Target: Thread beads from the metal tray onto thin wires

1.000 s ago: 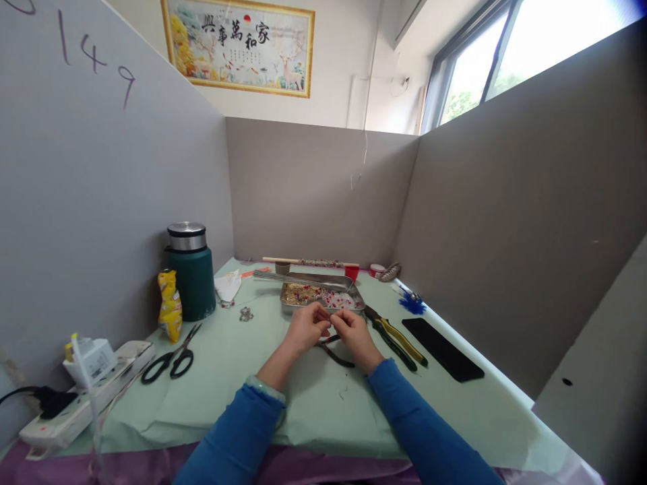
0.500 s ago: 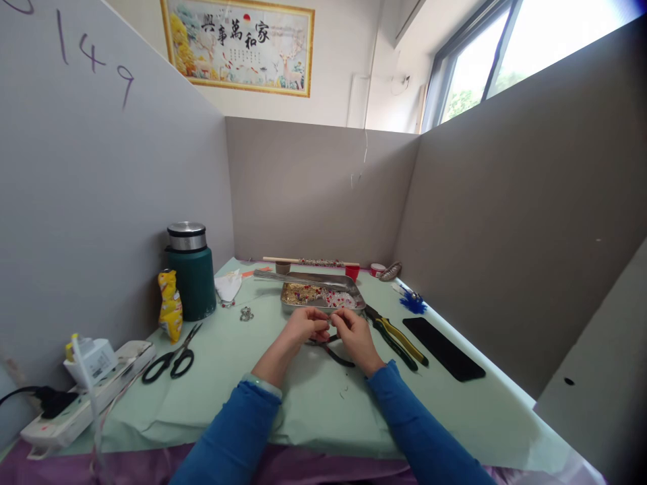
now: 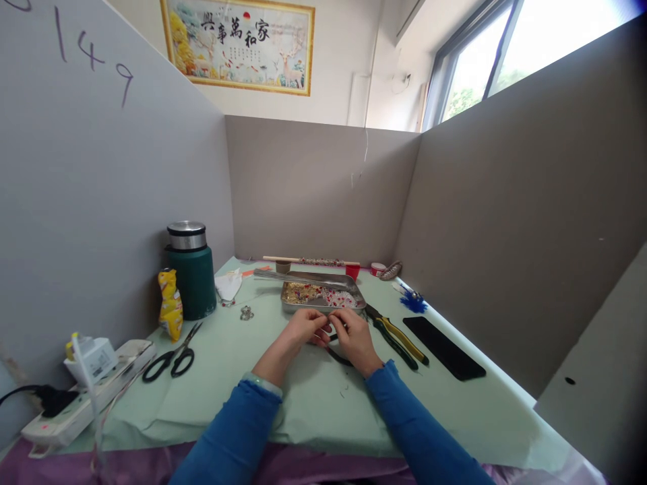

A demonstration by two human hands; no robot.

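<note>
From where I stand, both hands are together just in front of the metal tray of gold, red and white beads, the left hand and the right hand pinched fingertip to fingertip, though whatever is between them is too small to make out. Dark-handled pliers lie partly hidden beneath them on the pale green cloth, with green-and-yellow pliers and a black strip off to the right. Over on the left are black scissors, a yellow packet and a green flask.
</note>
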